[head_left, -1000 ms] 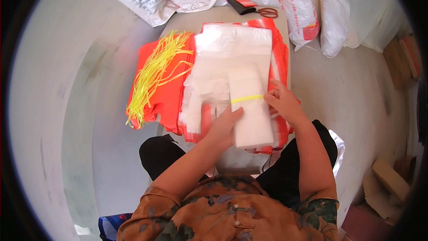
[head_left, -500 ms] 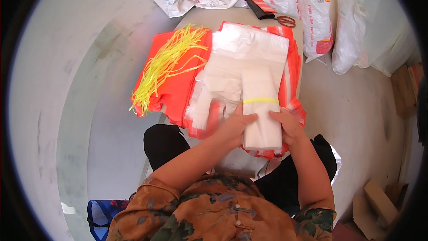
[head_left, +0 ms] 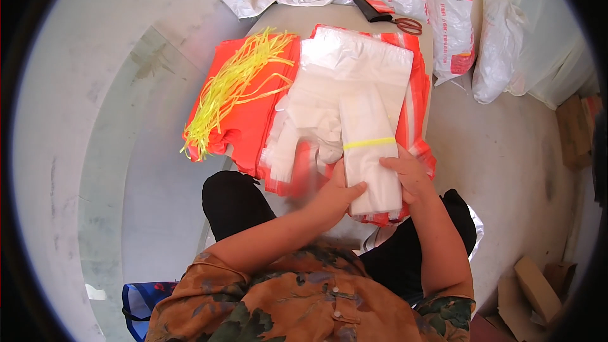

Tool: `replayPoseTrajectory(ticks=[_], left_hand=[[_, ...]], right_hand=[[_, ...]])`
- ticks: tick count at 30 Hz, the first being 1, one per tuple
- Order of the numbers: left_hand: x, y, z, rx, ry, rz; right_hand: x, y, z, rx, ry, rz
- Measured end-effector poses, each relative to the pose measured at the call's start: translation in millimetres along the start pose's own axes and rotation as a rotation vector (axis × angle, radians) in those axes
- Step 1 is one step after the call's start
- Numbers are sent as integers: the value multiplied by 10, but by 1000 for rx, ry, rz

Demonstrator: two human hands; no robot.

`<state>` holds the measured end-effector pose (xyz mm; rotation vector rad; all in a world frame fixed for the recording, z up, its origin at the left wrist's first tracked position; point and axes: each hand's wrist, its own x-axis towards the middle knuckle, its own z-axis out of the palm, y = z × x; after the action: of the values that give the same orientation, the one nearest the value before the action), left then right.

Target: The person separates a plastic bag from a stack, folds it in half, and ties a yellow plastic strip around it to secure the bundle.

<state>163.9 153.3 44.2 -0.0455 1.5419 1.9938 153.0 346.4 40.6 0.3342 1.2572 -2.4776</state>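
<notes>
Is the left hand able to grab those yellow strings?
Probably yes: the yellow strings lie uncovered on the orange bags, left of the left hand, with nothing between, though that hand now holds the white bundle.

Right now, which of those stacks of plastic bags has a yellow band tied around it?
The narrow folded bundle of clear bags held between the left hand and right hand. The loose clear bags and orange bags beneath lie unbanded.

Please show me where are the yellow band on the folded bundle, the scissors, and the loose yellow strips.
yellow band [head_left: 369, 143], head view, middle of the band.
scissors [head_left: 409, 25], head view, on the red handle loops.
loose yellow strips [head_left: 235, 82], head view, middle of the heap.
</notes>
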Motion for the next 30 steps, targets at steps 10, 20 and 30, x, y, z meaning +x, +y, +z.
replayPoseTrajectory(ticks=[10,20,30], left_hand=[[-378,-259,-309,236,-634,-331],[-428,-973,-1853,506,-406,-563],[-306,-1558,-2306,233,-57,-546]], right_hand=[[-147,-302,-221,-24,36,-289],[-1755,-793,-1116,58,560,-929],[-3006,1755,-2323,230,569,-483]])
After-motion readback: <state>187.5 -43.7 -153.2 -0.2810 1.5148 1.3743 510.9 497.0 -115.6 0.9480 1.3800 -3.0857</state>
